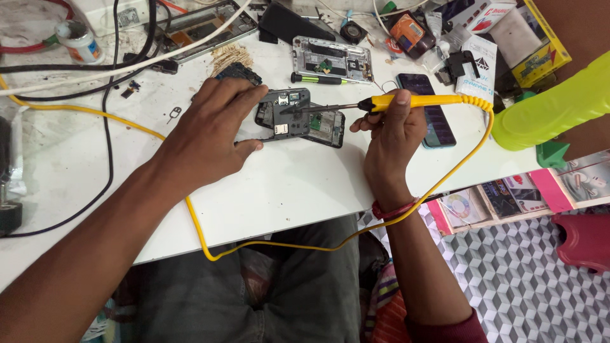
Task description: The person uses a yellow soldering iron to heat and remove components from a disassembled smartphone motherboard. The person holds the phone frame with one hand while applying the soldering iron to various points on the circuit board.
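My left hand (210, 130) lies flat on the white table (286, 190), fingers pressing the left edge of an opened dark phone body (298, 117) with its circuit board exposed. My right hand (393, 130) grips a yellow-handled soldering iron (413, 101). Its metal tip points left and touches the phone's board near the top. The iron's yellow cable (210, 244) loops off the table edge over my lap.
Another opened phone frame (332, 59) and a green-handled screwdriver (318, 79) lie behind. A dark phone (438, 127) lies face up to the right. Black cables, a small bottle (79, 41), boxes and parts crowd the back edge. A lime-green object (553, 105) juts in at right.
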